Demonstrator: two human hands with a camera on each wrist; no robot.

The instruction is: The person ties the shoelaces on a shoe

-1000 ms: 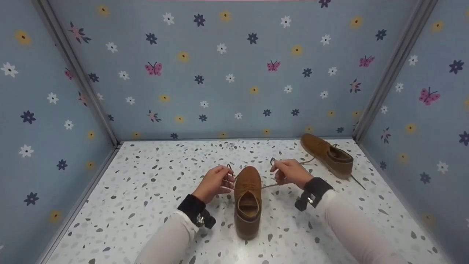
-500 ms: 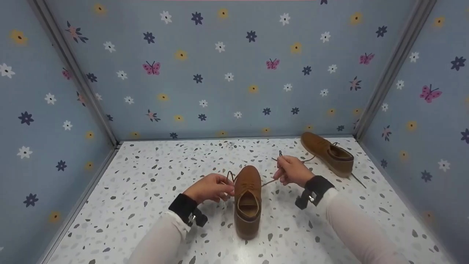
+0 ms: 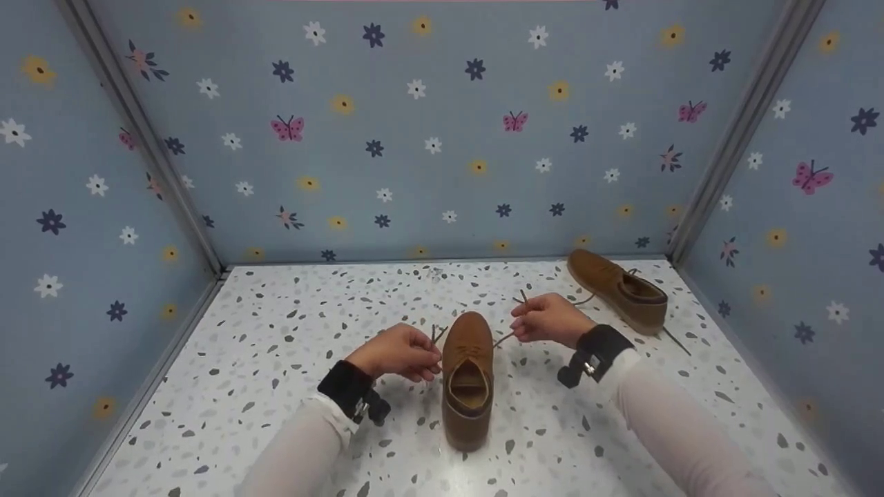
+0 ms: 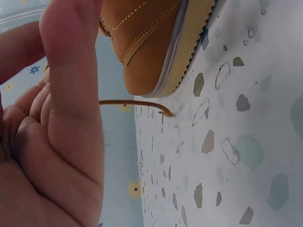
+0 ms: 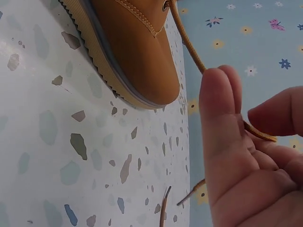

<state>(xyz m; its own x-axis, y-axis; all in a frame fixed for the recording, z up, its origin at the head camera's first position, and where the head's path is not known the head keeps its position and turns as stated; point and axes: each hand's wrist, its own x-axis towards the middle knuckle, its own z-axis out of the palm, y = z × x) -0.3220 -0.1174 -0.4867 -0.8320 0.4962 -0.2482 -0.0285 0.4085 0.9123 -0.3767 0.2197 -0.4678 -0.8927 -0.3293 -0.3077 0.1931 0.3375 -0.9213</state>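
A brown lace-up shoe (image 3: 469, 335) stands upright on the speckled floor, toe pointing away from me. Just left of it, my left hand (image 3: 400, 353) holds one shoelace (image 4: 135, 102) between thumb and fingers. The free end of that lace sticks out past the hand, near the toe in the left wrist view. On the other side, my right hand (image 3: 552, 321) pinches the second shoelace (image 5: 191, 52), which runs from an eyelet into the fingers. Its end shows beyond the fingertips. Parts of both laces are hidden by the fingers.
A matching brown shoe (image 3: 615, 290) lies farther back on the right, turned at an angle, its laces trailing on the floor (image 3: 311, 297). A blue flowered wall (image 3: 442, 172) rises behind, with similar panels at left and right.
My left hand has shifted slightly left and its fingers have closed in on the lace. My right hand's fingers have changed position on the other lace. Both shoes stay in place.
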